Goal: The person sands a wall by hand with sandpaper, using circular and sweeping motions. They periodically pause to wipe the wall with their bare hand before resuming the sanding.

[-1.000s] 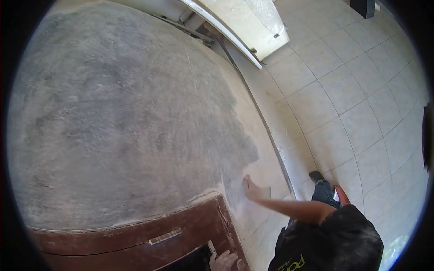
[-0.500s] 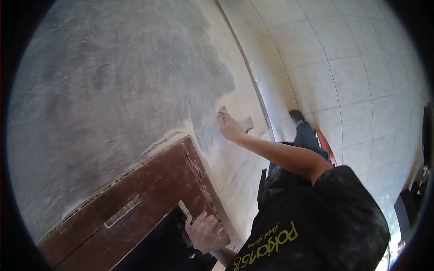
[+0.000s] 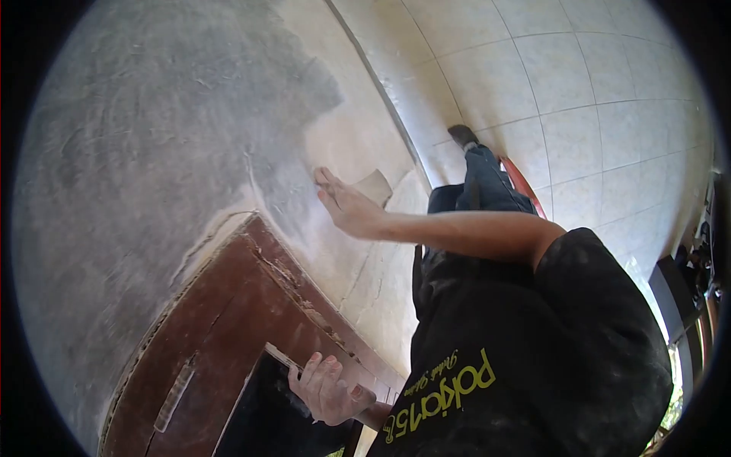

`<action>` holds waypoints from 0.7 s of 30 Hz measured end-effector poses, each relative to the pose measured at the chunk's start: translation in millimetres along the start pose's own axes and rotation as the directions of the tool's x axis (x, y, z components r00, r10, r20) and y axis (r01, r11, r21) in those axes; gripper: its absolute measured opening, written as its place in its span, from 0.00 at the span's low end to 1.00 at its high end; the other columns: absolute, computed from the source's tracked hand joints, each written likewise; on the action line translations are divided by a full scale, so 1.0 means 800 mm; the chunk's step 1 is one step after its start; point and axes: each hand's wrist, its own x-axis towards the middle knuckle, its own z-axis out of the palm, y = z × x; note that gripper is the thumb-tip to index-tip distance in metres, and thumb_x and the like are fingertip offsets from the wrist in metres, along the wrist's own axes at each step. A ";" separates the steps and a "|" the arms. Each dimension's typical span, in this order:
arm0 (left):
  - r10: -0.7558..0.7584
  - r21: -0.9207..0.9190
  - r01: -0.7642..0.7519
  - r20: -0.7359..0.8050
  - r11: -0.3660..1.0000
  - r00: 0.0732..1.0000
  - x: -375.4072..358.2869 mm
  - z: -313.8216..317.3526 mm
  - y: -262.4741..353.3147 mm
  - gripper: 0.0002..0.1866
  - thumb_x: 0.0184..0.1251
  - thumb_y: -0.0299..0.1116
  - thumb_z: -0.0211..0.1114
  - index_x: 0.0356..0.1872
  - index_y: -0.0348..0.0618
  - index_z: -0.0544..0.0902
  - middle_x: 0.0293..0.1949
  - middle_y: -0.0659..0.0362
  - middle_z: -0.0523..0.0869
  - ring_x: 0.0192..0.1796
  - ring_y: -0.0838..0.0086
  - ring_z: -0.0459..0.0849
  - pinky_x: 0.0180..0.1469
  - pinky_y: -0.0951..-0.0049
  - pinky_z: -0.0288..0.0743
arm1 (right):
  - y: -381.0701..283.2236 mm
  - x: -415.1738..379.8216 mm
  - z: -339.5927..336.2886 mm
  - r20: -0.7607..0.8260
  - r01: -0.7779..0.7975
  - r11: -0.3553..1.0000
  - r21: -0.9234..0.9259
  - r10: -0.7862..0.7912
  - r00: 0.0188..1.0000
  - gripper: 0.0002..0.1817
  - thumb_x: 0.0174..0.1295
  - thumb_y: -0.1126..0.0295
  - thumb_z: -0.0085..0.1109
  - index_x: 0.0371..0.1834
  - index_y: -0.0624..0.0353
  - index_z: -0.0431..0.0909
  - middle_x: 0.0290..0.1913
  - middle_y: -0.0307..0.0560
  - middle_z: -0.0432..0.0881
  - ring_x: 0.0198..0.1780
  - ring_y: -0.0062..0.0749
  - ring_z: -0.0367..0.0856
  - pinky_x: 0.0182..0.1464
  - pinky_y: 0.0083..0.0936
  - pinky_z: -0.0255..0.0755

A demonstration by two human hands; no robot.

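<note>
The right hand [image 3: 346, 206] presses flat, fingers straight, holding a pale sanding sheet [image 3: 373, 185] against the plastered wall [image 3: 152, 137]. Below, the left hand [image 3: 324, 388] curls its fingers around the inner edge of the brown frame [image 3: 228, 305], gripping it.

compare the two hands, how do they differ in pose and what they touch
The right hand is stretched out with flat fingers, pressing a pale sheet to the grey plastered wall. The left hand sits low and curled, its fingers hooked over the edge of the brown wooden frame. The right arm is extended; the left is tucked close. Both are bare.
</note>
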 end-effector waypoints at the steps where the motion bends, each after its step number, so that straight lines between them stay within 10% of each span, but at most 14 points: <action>1: -0.004 -0.004 0.004 0.004 1.000 1.000 -0.002 -0.001 0.000 0.17 0.69 0.39 0.52 0.33 0.37 0.82 0.30 0.53 0.85 0.40 0.56 0.86 0.60 0.43 0.68 | 0.004 0.014 -0.001 -0.033 -0.017 1.000 -0.026 0.016 0.999 0.32 0.75 0.54 0.27 0.73 0.69 0.51 0.74 0.67 0.51 0.75 0.53 0.51 0.76 0.36 0.45; 21: 0.001 0.021 -0.001 0.004 1.000 1.000 -0.003 0.001 -0.002 0.18 0.70 0.40 0.50 0.32 0.37 0.82 0.29 0.52 0.85 0.39 0.56 0.87 0.60 0.44 0.70 | -0.019 0.011 -0.001 0.113 -0.038 0.999 -0.005 0.039 0.993 0.36 0.75 0.52 0.21 0.74 0.74 0.41 0.76 0.68 0.41 0.77 0.55 0.47 0.78 0.32 0.41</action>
